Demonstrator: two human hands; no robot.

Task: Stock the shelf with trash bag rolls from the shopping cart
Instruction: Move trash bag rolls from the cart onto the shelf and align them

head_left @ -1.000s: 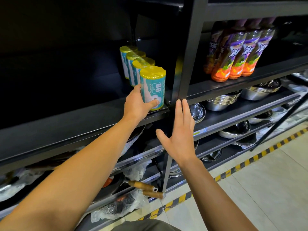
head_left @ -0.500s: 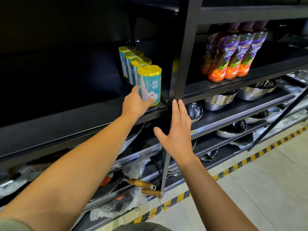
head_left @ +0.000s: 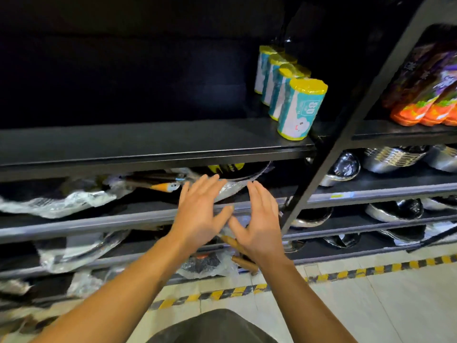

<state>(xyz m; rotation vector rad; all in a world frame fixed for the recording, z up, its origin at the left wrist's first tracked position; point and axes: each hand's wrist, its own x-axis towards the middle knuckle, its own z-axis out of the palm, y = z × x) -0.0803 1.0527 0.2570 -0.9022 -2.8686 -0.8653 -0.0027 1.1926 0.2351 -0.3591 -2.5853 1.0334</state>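
Several trash bag rolls with yellow tops and teal-and-white labels stand in a row at the right end of the black shelf (head_left: 153,142), running front to back. The front roll (head_left: 298,110) stands near the shelf's edge beside the black upright post (head_left: 329,149). My left hand (head_left: 200,214) and my right hand (head_left: 259,219) hover side by side below that shelf, fingers spread, holding nothing and apart from the rolls. The shopping cart is out of view.
Purple and orange bottles (head_left: 425,95) fill the shelf section to the right. Steel bowls (head_left: 393,159) line the lower right shelves. Plastic-wrapped pans (head_left: 81,251) with wooden handles (head_left: 243,262) lie on the lower left shelves. Yellow-black tape (head_left: 371,271) marks the tiled floor.
My left hand has let go of the front roll and dropped below the shelf. My right hand has come down beside it. The view has swung left.
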